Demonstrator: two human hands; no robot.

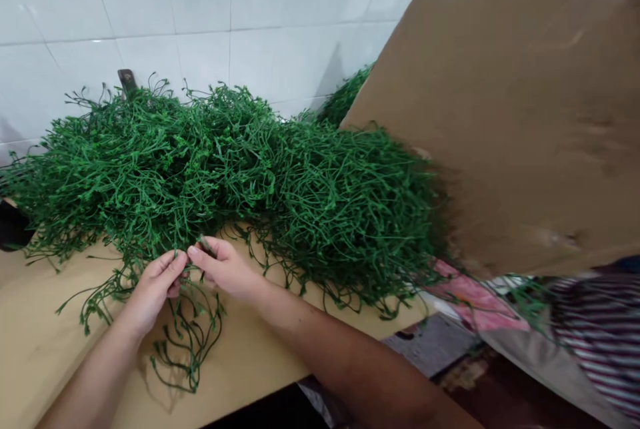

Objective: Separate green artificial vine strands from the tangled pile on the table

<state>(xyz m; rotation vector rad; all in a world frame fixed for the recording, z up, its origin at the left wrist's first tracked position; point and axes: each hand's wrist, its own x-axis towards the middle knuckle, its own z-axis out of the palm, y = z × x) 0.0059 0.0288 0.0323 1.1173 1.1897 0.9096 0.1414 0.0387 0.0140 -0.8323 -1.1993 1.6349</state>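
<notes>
My left hand (156, 288) is closed in a pinch on thin green plant stems (193, 342), whose knotted tips hang down over the tabletop. Close against it, my right hand (226, 269) pinches at the same stems, thumb and forefinger together. A short dark greenish piece pokes out above the right forefinger; what it is I cannot tell. Behind both hands lies a long heap of green stems (170, 162) with small budlike tips, and some loose strands (103, 292) spread to the left of my left hand.
The beige table (260, 366) runs along a white tiled wall (200, 2). A large brown cardboard sheet (510, 102) leans over the heap's right end. Pink cloth or wrapping (475, 299) lies below it. Striped fabric (600, 336) shows at the far right, apparently someone's clothing.
</notes>
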